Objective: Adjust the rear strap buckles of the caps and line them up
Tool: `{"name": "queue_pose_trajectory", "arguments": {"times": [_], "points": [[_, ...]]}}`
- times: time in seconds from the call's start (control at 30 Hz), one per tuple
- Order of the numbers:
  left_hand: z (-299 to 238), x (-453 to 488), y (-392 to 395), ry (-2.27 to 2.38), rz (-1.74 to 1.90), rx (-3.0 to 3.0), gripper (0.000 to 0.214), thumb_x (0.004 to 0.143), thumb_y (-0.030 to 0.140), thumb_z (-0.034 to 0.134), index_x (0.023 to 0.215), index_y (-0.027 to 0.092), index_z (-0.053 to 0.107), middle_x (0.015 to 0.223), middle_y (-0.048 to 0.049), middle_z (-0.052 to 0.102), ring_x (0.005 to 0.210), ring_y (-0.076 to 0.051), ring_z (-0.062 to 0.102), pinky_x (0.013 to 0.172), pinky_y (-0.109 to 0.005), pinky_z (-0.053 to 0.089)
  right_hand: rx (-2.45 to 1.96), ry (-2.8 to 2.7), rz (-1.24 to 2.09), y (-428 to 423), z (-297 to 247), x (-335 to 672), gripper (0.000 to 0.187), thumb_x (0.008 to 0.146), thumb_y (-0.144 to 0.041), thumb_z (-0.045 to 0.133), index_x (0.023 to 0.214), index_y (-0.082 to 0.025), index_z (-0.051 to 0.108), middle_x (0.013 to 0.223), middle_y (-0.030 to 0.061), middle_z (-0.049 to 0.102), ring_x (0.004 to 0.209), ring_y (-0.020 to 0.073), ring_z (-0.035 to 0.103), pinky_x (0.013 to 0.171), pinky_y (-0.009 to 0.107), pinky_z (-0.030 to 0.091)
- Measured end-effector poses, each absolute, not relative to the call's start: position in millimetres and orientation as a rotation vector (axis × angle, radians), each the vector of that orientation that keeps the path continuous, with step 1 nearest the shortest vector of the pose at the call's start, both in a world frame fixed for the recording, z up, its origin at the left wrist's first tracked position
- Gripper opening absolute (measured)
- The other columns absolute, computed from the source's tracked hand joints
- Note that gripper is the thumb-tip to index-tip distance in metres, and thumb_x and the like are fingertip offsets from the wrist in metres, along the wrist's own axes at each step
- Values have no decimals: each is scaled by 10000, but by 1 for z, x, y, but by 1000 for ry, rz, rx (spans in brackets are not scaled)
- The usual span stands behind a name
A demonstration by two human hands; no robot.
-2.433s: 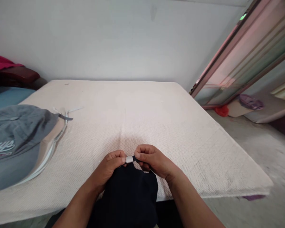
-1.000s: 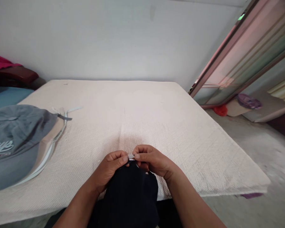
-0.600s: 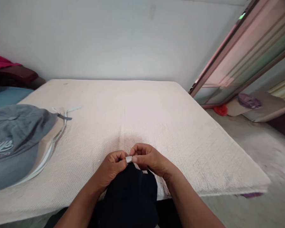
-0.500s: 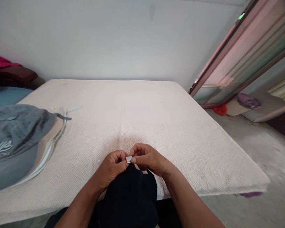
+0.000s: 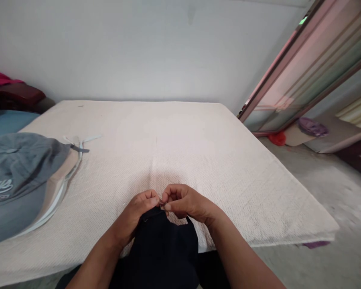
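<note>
In the head view, the dark cap [image 5: 165,249] sits at six o'clock, the left hand [image 5: 142,206] and right hand [image 5: 185,204] nearly meeting at its twelve o'clock edge, fingertips pinched on the small buckle [image 5: 162,206]. The cloth should be light and floppy, the buckle stiff and slick, best gripped by its edges. Unlike half a second ago, the buckle's broad pale face is out of sight.

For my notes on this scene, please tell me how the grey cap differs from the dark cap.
The grey cap shows white lettering; the dark cap shows none on its visible side.
The grey cap lies on the white cloth with nobody touching it; the dark cap is held by the left hand and right hand.
Both look like fabric caps.
</note>
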State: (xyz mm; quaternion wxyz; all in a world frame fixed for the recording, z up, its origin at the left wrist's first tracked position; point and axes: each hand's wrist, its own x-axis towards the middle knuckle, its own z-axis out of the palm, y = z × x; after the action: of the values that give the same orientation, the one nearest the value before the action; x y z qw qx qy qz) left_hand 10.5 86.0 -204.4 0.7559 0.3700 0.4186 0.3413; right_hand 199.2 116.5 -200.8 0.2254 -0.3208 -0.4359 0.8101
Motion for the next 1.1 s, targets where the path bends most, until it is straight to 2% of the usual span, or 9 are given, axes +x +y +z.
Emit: {"name": "queue_pose_trajectory", "arguments": {"times": [0.27, 0.43, 0.53, 0.63, 0.77, 0.87, 1.0, 1.1], "points": [[-201, 9, 86, 960, 690, 803, 245, 747, 307, 687, 704, 172, 488, 586, 54, 470, 488, -52, 380, 471, -178, 252, -959, -1238, 2213, 115, -201, 200, 159, 710, -212, 678, 817, -168, 569, 618, -41, 581, 424, 32, 322, 397, 187, 199], [-203, 9, 86, 951, 687, 756, 242, 717, 251, 724, 785, 188, 500, 621, 47, 534, 507, -65, 465, 483, -174, 302, -895, -1170, 2230, 115, -204, 201, 189, 721, -243, 688, 847, -172, 567, 586, -61, 536, 406, 27, 288, 393, 191, 181], [-202, 7, 89, 932, 726, 689, 250, 710, 224, 734, 759, 180, 493, 630, 31, 580, 515, -70, 516, 493, -170, 355, -902, -1185, 2197, 115, -205, 203, 182, 748, -272, 677, 861, -165, 582, 609, -46, 537, 444, 42, 365, 426, 190, 254], [-197, 2, 93, 931, 849, 565, 253, 701, 207, 740, 765, 185, 497, 725, -6, 662, 573, -101, 599, 548, -196, 445, -950, -1225, 2141, 114, -205, 207, 181, 783, -309, 658, 870, -157, 610, 694, -7, 567, 594, 78, 484, 541, 205, 356], [-191, 0, 97, 1009, 973, 376, 249, 685, 214, 748, 850, 202, 563, 734, 10, 682, 526, -100, 609, 504, -195, 476, -935, -1162, 2208, 113, -205, 211, 218, 745, -333, 705, 810, -140, 627, 710, -1, 558, 567, 64, 441, 514, 192, 313], [-191, 4, 96, 1044, 939, 318, 250, 727, 254, 715, 951, 192, 625, 774, -13, 704, 588, -117, 640, 566, -214, 504, -887, -901, 2149, 116, -205, 214, 222, 723, -314, 732, 777, -141, 604, 670, -17, 537, 537, 56, 444, 496, 180, 305], [-197, 7, 87, 875, 726, 325, 344, 826, 437, 583, 994, 152, 677, 781, -69, 721, 695, -188, 672, 682, -292, 509, -863, -635, 1934, 126, -207, 225, 211, 730, -316, 725, 746, -148, 598, 679, -5, 575, 553, 75, 492, 525, 195, 374], [-203, 8, 81, 819, 699, 327, 312, 837, 396, 583, 977, 141, 699, 852, -83, 739, 823, -220, 685, 804, -323, 494, -834, -517, 1810, 135, -209, 234, 178, 724, -298, 723, 744, -150, 627, 697, 0, 606, 601, 89, 529, 594, 212, 424]]}}
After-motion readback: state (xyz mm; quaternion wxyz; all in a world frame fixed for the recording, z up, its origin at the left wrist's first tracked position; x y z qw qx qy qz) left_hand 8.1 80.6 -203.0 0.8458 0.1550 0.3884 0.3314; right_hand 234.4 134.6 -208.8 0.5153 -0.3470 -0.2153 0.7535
